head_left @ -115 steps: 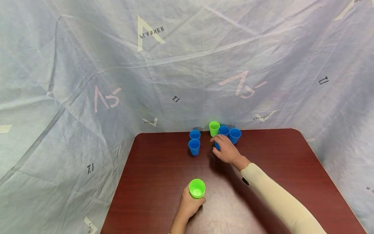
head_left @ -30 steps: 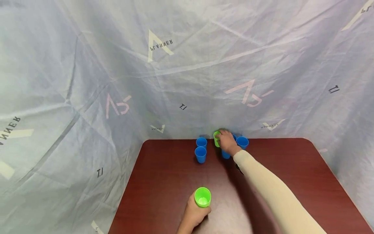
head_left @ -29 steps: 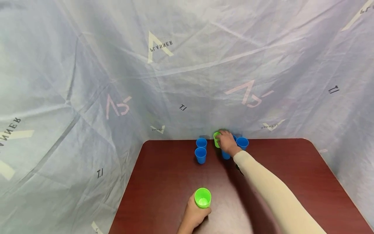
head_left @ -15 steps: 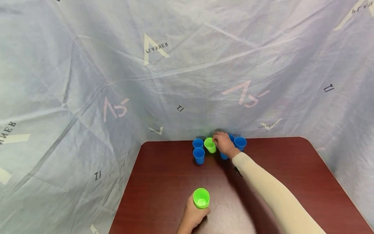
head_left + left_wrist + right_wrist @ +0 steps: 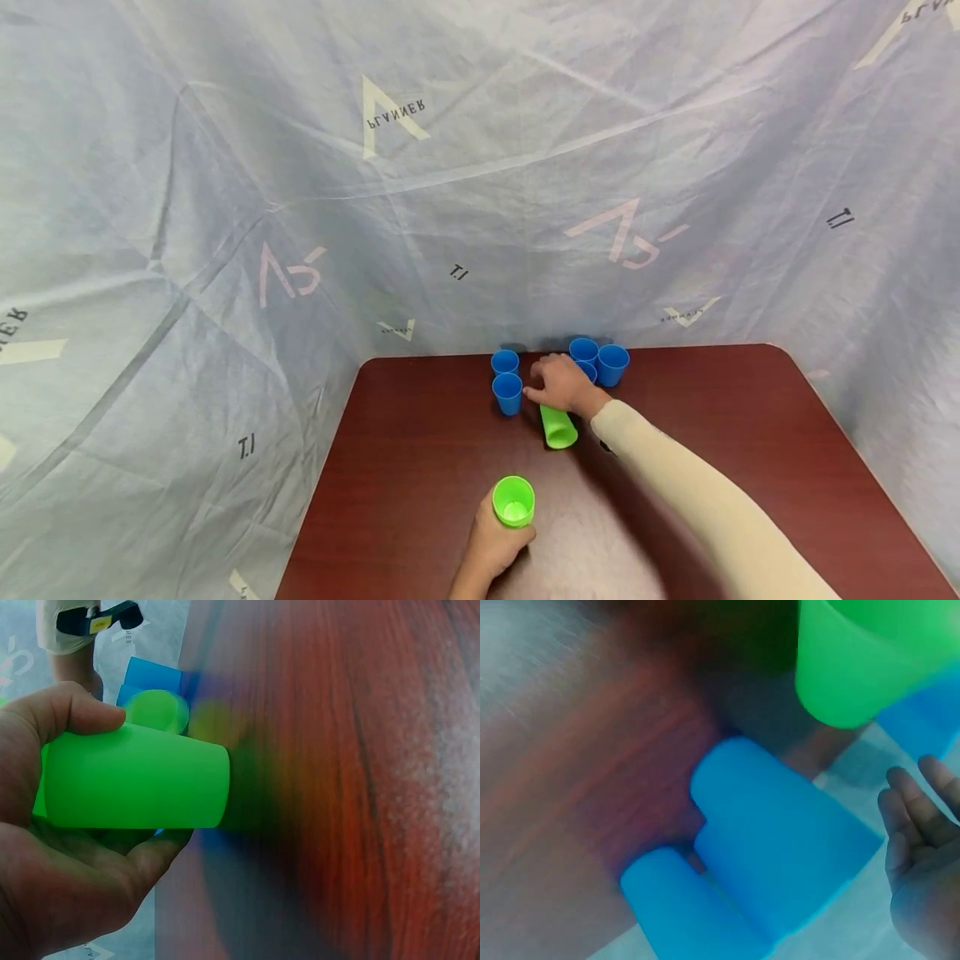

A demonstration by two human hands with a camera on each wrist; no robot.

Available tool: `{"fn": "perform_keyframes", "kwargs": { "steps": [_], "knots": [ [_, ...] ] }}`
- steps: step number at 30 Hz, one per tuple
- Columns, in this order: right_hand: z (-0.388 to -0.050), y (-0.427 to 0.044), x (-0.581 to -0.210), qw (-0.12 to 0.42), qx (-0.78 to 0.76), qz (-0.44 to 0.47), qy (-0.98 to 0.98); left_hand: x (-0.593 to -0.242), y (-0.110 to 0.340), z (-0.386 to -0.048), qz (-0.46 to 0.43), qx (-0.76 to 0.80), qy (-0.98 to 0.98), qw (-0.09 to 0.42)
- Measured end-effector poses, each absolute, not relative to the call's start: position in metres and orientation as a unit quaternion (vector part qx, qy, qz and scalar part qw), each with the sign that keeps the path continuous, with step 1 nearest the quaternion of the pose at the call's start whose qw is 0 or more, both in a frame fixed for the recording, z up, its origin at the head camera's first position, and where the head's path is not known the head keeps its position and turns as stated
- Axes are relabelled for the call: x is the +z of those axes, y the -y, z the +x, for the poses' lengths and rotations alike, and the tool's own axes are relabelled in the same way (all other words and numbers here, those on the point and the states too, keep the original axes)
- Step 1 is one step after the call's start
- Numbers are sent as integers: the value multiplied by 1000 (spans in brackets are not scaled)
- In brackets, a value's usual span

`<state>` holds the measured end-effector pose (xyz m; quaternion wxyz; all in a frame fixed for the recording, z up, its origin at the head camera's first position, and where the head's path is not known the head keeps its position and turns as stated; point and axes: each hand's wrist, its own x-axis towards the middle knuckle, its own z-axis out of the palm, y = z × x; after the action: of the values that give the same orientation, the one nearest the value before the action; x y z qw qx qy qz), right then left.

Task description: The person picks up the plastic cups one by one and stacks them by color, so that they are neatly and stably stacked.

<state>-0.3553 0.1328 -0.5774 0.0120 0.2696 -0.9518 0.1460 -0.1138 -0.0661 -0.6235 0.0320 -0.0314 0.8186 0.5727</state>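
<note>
In the head view my left hand [image 5: 495, 537] grips a green cup [image 5: 513, 510], mouth up, close to the near side. The left wrist view shows its thumb and fingers around the held cup [image 5: 139, 780]. Farther off, a second green cup [image 5: 558, 429] leans with its mouth towards me, just below my right hand [image 5: 562, 383]. In the right wrist view that hand [image 5: 930, 862] has its fingers loosely extended, apart from the green cup [image 5: 855, 667]. Whether the tilted cup touches the table is unclear.
Two blue cups [image 5: 507, 393] stand left of my right hand. Several blue cups [image 5: 613, 364] stand close together to its right, one partly hidden by the hand. The red-brown table [image 5: 405, 467] ends at a hanging grey sheet [image 5: 480, 217].
The far green cup has come away from the back row towards me and tipped over, out of my right hand's pinch. My right hand's fingers have spread. My left hand keeps its grip.
</note>
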Motion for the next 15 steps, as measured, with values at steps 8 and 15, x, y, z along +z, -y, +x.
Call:
{"fn": "perform_keyframes", "kwargs": {
  "steps": [8,15],
  "knots": [
    [-335,-126,-595,-18,117,295,948,-624,67,-116,-19,576,-817,18],
    [-321,-128,-603,-38,151,297,942,-625,67,-115,-17,576,-817,21]
  ]
}}
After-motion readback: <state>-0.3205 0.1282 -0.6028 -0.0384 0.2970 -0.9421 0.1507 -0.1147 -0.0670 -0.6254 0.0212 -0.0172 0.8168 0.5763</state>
